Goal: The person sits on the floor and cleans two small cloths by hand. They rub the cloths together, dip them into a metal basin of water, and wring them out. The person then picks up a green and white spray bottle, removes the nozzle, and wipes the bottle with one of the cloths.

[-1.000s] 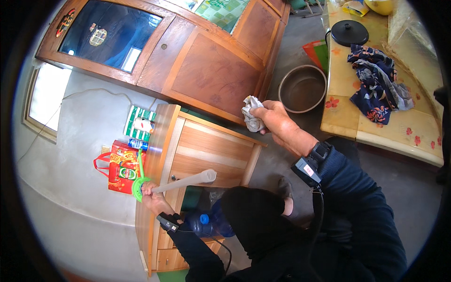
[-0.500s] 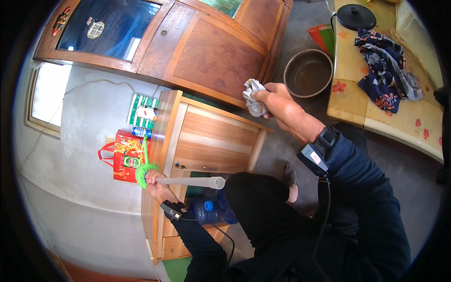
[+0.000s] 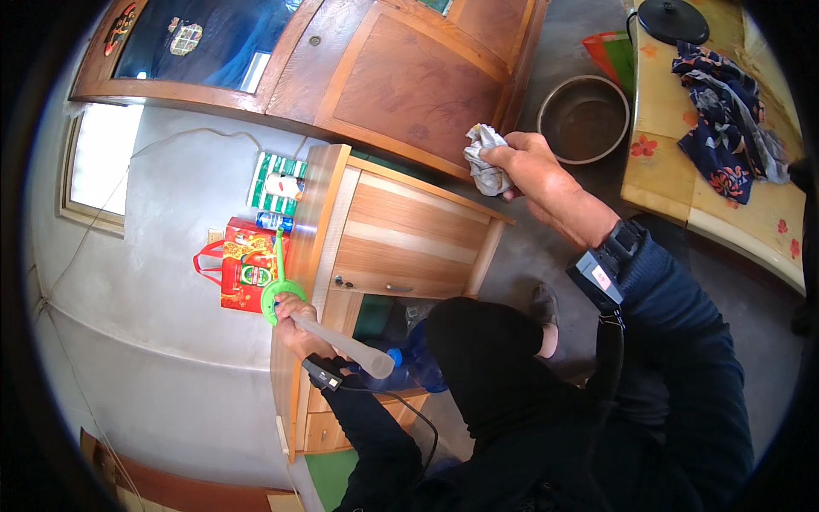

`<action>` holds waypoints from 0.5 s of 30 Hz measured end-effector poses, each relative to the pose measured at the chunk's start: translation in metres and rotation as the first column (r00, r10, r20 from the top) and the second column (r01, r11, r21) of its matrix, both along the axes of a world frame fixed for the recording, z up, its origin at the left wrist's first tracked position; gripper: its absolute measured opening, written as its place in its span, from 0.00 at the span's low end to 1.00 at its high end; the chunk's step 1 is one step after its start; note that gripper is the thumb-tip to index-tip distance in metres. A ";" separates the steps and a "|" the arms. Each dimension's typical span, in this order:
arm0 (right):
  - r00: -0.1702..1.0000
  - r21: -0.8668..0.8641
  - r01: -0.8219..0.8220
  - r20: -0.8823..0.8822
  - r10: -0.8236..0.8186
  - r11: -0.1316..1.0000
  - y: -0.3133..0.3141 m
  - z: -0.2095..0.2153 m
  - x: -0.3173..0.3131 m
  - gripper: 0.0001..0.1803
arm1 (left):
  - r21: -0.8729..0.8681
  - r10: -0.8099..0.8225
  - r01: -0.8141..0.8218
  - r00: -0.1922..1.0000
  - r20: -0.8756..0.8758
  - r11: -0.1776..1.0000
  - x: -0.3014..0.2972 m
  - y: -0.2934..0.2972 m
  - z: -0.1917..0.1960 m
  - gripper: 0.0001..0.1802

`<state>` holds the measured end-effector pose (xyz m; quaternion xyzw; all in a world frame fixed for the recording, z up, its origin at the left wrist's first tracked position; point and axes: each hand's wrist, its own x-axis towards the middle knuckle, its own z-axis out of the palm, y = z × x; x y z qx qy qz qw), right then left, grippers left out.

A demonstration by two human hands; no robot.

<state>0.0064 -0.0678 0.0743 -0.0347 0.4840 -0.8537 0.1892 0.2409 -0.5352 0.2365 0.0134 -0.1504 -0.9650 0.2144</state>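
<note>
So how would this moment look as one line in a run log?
left hand: grips pale handle of green tool over wooden desk | right hand: clutches crumpled cloth | red bag by wall

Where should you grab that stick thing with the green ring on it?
Grab the pale handle, coming from the near end, as the left hand does. It is long, slim and bare there, while the green ring end sits close against the red bag.
</note>
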 end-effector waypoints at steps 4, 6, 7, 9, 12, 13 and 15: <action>1.000 0.033 0.019 0.009 -0.020 0.999 -0.002 -0.002 0.001 0.25 | -0.048 0.048 -0.049 0.999 -0.011 0.998 0.003 -0.004 -0.001 0.05; 1.000 0.038 0.019 0.002 -0.019 0.999 -0.004 -0.003 0.000 0.24 | -0.013 0.019 -0.019 1.000 -0.022 1.000 0.007 -0.005 -0.002 0.06; 1.000 0.035 0.013 -0.004 -0.013 0.999 -0.005 -0.004 -0.001 0.23 | -0.031 0.020 -0.020 1.000 -0.011 0.999 0.007 -0.005 -0.002 0.06; 1.000 0.028 0.008 -0.009 -0.008 1.000 -0.006 -0.006 -0.002 0.21 | -0.038 0.008 -0.009 1.000 -0.017 0.999 0.008 -0.007 -0.003 0.07; 1.000 0.020 0.003 -0.007 -0.003 1.000 -0.009 -0.007 -0.003 0.20 | -0.086 0.029 -0.030 1.000 -0.013 0.996 0.005 -0.010 -0.007 0.05; 1.000 0.003 0.009 -0.006 -0.009 1.000 -0.010 -0.007 -0.002 0.19 | -0.156 0.044 -0.043 0.999 0.002 0.987 0.002 -0.012 -0.010 0.04; 1.000 -0.006 0.030 0.005 -0.030 1.000 -0.011 -0.007 -0.001 0.19 | -0.228 -0.018 0.011 0.999 -0.031 0.974 -0.006 -0.013 -0.015 0.04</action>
